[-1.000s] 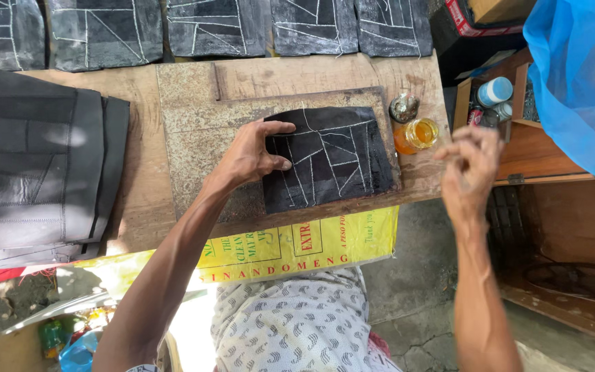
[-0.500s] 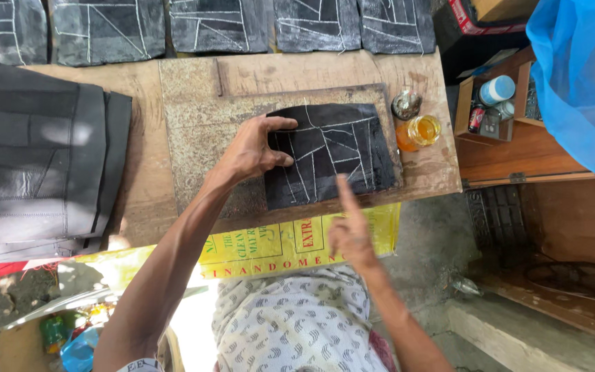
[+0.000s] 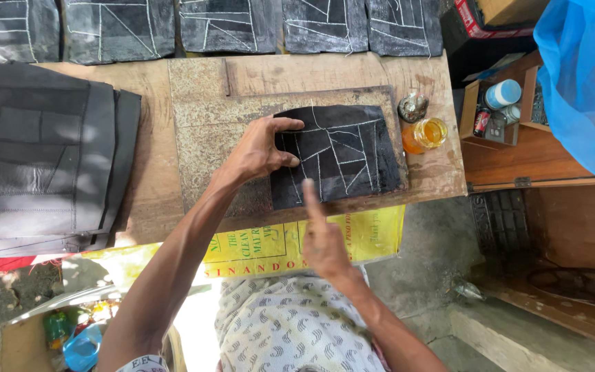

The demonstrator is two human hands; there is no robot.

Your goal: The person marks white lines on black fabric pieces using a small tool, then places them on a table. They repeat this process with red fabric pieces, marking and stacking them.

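Pinning black patch [image 3: 342, 155] by its left edge, left hand [image 3: 259, 148].

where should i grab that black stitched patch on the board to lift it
Probably by the patch's right edge, coming from the right. It lies flat on the board, and the left hand already presses down its left edge, while the right hand points at its lower edge. The right edge is bare, though the jar stands close beside it.

Matt black leather-like piece [image 3: 339, 155], worn wooden board [image 3: 208, 124]
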